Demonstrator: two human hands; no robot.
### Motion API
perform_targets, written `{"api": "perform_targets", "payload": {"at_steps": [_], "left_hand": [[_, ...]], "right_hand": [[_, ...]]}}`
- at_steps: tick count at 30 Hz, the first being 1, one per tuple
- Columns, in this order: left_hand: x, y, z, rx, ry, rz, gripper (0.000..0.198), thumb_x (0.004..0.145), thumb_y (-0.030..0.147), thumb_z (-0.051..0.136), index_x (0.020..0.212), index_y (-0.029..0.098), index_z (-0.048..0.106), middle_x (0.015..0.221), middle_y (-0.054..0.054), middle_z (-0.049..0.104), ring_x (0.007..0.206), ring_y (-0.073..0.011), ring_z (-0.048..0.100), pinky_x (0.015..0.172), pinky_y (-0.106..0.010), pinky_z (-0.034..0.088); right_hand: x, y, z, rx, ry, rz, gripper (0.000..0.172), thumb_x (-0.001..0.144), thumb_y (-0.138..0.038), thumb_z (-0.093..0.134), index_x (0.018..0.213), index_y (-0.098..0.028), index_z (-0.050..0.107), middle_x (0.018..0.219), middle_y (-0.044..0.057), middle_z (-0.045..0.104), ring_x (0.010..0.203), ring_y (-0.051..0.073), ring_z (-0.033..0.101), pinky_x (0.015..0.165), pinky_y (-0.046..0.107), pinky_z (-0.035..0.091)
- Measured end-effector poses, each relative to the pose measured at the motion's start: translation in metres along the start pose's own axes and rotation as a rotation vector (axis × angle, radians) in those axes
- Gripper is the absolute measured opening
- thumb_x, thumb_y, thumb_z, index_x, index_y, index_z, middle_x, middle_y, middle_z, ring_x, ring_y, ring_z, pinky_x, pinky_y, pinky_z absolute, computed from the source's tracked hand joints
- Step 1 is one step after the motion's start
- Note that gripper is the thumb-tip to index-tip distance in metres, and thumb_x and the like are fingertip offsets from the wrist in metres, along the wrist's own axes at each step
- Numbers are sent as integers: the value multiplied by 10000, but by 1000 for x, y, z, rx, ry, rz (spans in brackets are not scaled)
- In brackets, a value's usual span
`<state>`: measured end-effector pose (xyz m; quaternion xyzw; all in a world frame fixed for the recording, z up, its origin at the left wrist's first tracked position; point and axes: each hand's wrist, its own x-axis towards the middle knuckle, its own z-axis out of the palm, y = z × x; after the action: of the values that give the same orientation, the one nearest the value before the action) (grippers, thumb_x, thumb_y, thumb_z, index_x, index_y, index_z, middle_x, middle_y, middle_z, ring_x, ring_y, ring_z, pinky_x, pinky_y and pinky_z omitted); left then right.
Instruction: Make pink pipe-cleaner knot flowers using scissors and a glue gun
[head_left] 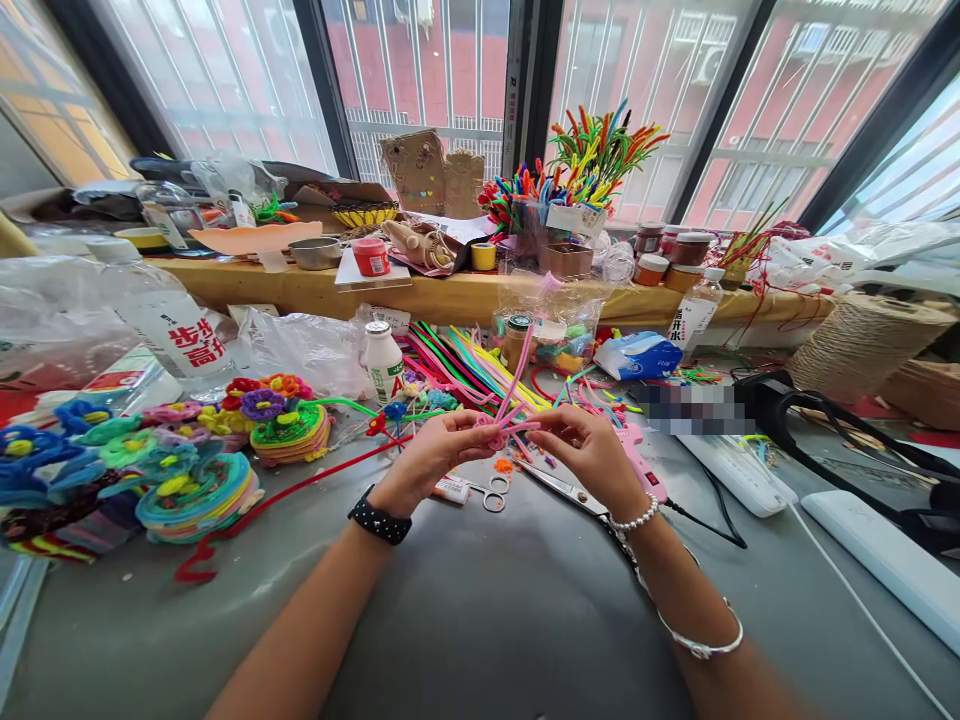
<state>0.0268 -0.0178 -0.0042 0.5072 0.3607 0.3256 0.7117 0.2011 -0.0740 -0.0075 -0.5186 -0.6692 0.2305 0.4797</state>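
My left hand (466, 440), with a black band at the wrist, pinches a cluster of pink pipe cleaners (514, 395) whose long ends point up. Thumb and fingers of my right hand (585, 445) close on one pink strand at the right of the cluster. Just below the hands lie small scissors (495, 494) and a little white tube (452, 489). Larger scissors (562, 486) lie partly under my right hand, beside a pink glue gun (641, 462). Behind my hands, many loose pipe cleaners (457, 365) in several colours fan out on the table.
Pipe-cleaner flowers (172, 450) crowd the left side, with a red pipe cleaner (285, 490) stretched before them. A white bottle (383, 360) stands behind my left hand. At right are a tissue pack (637, 356), a twine spool (870, 340), a black strap (795, 440) and white power strips (885, 560).
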Motion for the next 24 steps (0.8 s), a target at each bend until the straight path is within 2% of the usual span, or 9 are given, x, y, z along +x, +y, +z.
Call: {"api": "perform_targets", "payload": {"at_steps": [3,5,9,13,20,24], "left_hand": [[0,-3,4,-22,-2,-19,159,581,227,676,664,122,589,676,-4,613,670,-100,582,698,-227,444],[1,-5,6,-2,-28,-20,162,589,241,671,644,124,572,647,4,607,651,-99,583,677,-228,448],[0,-8,6,68,-56,-21,181,609,274,652,659,127,559,662,-7,617,655,-103,586,628,-210,449],[-2,-7,9,154,-76,-15,190,589,266,665,634,130,541,646,-11,622,623,-105,587,586,-206,447],[-6,-8,16,218,-192,-19,221,568,269,674,569,140,495,575,-11,615,555,-112,577,537,-222,441],[-4,-11,15,198,-153,1,205,577,287,668,616,133,539,615,-22,627,587,-121,584,583,-241,453]], "right_hand": [[-1,-3,3,132,-46,-19,199,700,-323,576,845,-197,627,796,42,616,681,143,540,601,263,428],[-1,-4,7,224,-53,-6,148,712,-300,566,787,-195,639,756,33,614,683,139,542,607,257,426],[-1,-5,13,382,-17,90,104,708,-270,572,712,-189,636,665,-3,587,607,108,515,565,227,408],[0,-1,15,499,14,173,136,714,-278,558,673,-167,625,633,-13,568,585,94,490,558,216,392],[1,2,19,536,-13,228,175,702,-298,564,613,-150,592,558,-31,508,531,78,434,529,209,356],[1,4,18,573,-25,234,185,707,-316,554,622,-153,578,565,-31,507,525,77,433,522,210,358]]}}
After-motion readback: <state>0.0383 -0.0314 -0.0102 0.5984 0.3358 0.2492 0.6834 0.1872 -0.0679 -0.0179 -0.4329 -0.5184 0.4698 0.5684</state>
